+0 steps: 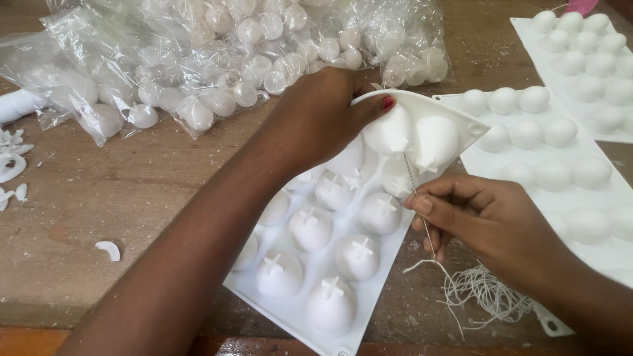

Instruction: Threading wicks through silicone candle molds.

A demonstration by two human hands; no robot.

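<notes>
A white silicone mould (pixel 310 264) with several domed cavities, each with a cross slit on top, lies upside down on the wooden table. My left hand (pixel 323 112) grips the mould's far corner and bends it up. My right hand (pixel 488 224) pinches a thin needle (pixel 414 188) threaded with white string, its tip at a dome in the lifted corner. A loose tangle of white string (pixel 488 293) lies under my right wrist.
Two more white moulds lie at the right, one beside my right hand (pixel 560 158) and one at the far right corner (pixel 587 53). Clear plastic bags of white balls (pixel 231 59) are piled at the back. White scraps (pixel 13 165) litter the left edge.
</notes>
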